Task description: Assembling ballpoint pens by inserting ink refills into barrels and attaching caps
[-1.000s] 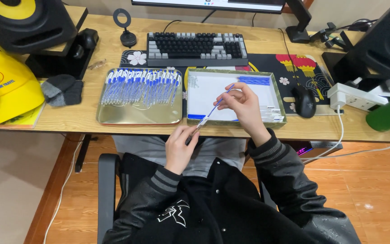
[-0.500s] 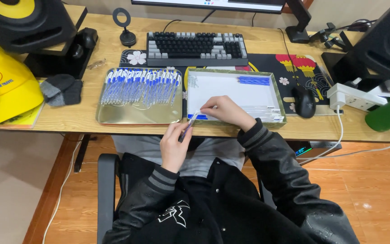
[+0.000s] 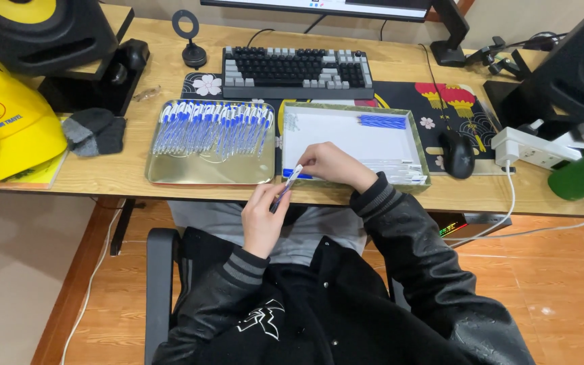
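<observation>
Head camera looks down at a wooden desk [image 3: 123, 177] and two hands just in front of it. Left hand [image 3: 263, 217] is closed around the lower part of a thin pen [image 3: 285, 188], so most of the barrel is hidden in the fist. Only the top end sticks out, white with a bit of blue. Right hand [image 3: 332, 165] pinches that top end with its fingertips, right at the near edge of a white tray [image 3: 346, 135] on the desk. What the fingertips do there is too small to see.

A gold tray [image 3: 204, 172] lies on the desk just left of the white tray, full of blue and white pens [image 3: 214, 125] in a row. Far inside the white tray sits a small bunch of blue parts [image 3: 381, 121]; their shape is hard to make out. A keyboard [image 3: 297, 71] sits farther back on the desk. The screen above it is cut off by the picture's top edge.
</observation>
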